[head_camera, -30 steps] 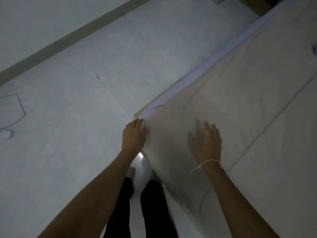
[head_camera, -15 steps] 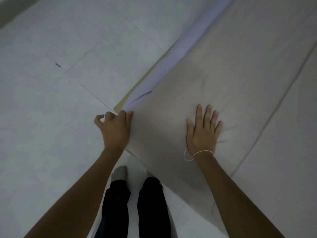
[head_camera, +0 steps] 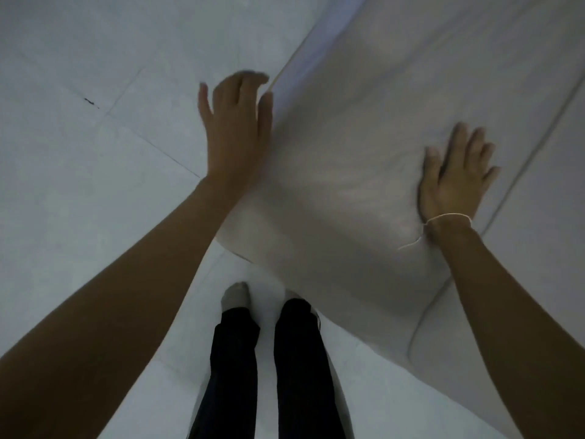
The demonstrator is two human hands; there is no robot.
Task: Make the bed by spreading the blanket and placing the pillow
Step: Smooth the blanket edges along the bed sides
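While I look down in dim light, my right hand (head_camera: pixel 456 175) lies flat, fingers spread, on the pale blanket (head_camera: pixel 364 147) draped over the bed's edge; my left hand (head_camera: pixel 235 122) hangs loose-fingered beside its border, above grey floor tiles (head_camera: pixel 79 185).

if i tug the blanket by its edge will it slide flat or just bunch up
Probably floppy: the blanket drapes over the bed's side and creases around the flat right hand. It looks thin and light, so a tug should shift it easily. It may bunch near the pull; the left hand is open at its edge.
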